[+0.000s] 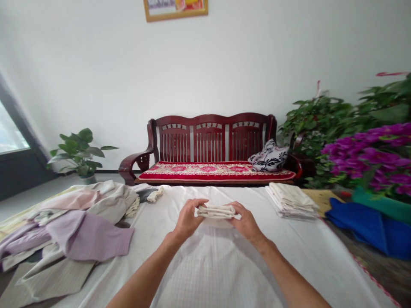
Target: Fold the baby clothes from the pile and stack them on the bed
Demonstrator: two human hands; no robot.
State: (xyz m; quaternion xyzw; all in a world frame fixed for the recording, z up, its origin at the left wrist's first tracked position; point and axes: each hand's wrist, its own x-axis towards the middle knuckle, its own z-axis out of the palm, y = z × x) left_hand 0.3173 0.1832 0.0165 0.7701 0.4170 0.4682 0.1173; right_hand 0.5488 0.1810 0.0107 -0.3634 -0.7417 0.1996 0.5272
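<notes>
Between my two hands is a small folded bundle of cream cloth [215, 211], its stacked layers facing me. My left hand [189, 217] grips the bundle's left end, thumb below and fingers above. At the opposite end my right hand [246, 222] pinches it the same way. The bundle is held just over a white sheet [221, 273] spread on the table. To the right lies a neat stack of folded cream cloths [293, 200]. A loose heap of clothes [93, 233], lilac, pink, grey and beige, covers the left side.
Beyond the table stands a dark red wooden bench [210, 141] with a patterned cushion [269, 157]. Blue cloth [372, 224] and purple flowers [372, 156] are at the right edge. A potted plant [81, 154] stands on the floor at left.
</notes>
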